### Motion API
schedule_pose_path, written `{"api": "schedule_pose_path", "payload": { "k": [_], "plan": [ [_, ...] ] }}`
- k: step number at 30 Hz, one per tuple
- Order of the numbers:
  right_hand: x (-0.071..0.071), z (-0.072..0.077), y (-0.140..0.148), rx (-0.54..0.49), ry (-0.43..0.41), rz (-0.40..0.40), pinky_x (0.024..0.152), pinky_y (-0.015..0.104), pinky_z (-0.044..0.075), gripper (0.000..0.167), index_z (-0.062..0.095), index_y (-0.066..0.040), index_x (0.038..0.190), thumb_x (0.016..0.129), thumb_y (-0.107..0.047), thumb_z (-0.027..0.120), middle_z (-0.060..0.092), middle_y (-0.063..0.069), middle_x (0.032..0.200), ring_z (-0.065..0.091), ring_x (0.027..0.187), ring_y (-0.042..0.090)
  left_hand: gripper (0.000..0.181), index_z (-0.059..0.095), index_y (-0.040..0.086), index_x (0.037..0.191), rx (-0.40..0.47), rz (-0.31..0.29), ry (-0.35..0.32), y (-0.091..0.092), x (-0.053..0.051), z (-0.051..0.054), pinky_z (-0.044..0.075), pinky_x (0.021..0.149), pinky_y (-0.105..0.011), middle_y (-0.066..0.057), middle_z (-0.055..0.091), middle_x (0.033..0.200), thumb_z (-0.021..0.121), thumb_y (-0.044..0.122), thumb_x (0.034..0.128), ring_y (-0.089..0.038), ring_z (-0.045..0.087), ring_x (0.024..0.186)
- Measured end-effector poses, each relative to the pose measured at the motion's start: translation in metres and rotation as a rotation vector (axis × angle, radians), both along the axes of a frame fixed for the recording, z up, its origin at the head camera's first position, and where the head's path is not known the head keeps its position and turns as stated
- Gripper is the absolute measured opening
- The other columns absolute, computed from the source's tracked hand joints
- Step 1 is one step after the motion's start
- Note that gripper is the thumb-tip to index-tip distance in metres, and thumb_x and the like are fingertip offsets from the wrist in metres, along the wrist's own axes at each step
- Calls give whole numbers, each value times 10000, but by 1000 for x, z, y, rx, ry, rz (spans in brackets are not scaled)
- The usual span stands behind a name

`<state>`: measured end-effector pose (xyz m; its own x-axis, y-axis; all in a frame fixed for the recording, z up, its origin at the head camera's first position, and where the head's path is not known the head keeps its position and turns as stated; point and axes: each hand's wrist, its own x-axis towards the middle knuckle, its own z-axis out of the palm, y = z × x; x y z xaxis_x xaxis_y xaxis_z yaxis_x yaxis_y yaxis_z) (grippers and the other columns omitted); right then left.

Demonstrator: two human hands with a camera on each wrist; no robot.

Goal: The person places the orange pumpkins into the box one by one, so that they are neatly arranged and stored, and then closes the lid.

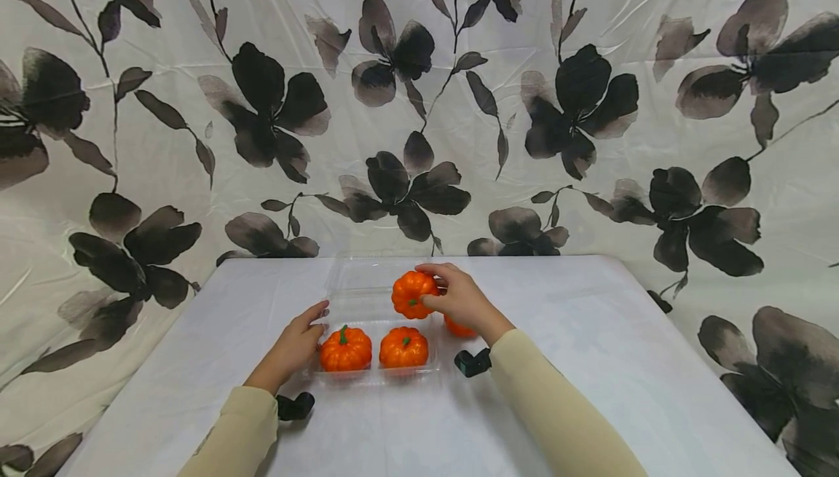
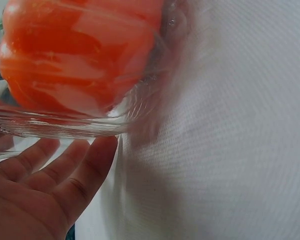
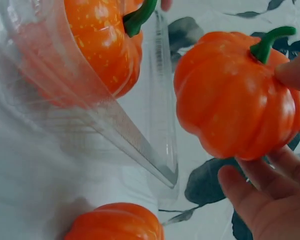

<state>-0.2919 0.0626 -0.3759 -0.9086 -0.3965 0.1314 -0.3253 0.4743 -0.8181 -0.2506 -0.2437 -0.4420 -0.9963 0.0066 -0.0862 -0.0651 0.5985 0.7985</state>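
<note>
My right hand holds an orange toy pumpkin with a green stem, thumb near the stem and fingers beneath it. It hangs above the rear right part of a clear plastic container. Two more pumpkins sit in the container's front, one on the left and one on the right. Against the container's left wall, my left hand rests its outstretched fingers. Another pumpkin is on the table right of the container, partly hidden behind my right hand.
The container's clear lid stands open at the back, near the far table edge. A white cloth covers the table. Behind it hangs a floral curtain. Dark wrist-worn devices sit below both hands.
</note>
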Motion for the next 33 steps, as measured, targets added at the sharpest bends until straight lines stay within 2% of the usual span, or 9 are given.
{"api": "schedule_pose_path", "payload": {
  "k": [6,12,18,33],
  "plan": [
    [-2,0,-6,43,24,33,973,357,516,486,560,-226,1335,864,-162,661,555,-12,1289,547,1126,183,561,248,88,1534,8,2,3,0,-1,-1,528,937,-427,-220,348,1530,373,150,990,-393,483,1260],
    [-5,-3,-10,83,44,64,976,357,517,478,557,-194,1335,871,-160,667,541,8,1322,545,1153,211,560,253,83,1531,4,1,9,0,-1,-2,520,953,-446,-225,351,1527,379,149,990,-396,480,1264],
    [-6,-10,-13,111,79,83,991,360,510,426,573,-206,1297,887,-123,654,520,19,1330,551,1133,201,558,250,84,1533,5,1,4,1,0,-1,517,957,-444,-221,346,1530,377,157,995,-398,472,1274],
    [-6,-20,-17,202,86,67,1013,404,493,409,576,-224,1277,890,-133,671,529,24,1344,553,1177,239,558,250,92,1534,6,4,3,-1,-2,-4,518,952,-437,-219,349,1529,377,166,996,-387,474,1267]
  ]
}}
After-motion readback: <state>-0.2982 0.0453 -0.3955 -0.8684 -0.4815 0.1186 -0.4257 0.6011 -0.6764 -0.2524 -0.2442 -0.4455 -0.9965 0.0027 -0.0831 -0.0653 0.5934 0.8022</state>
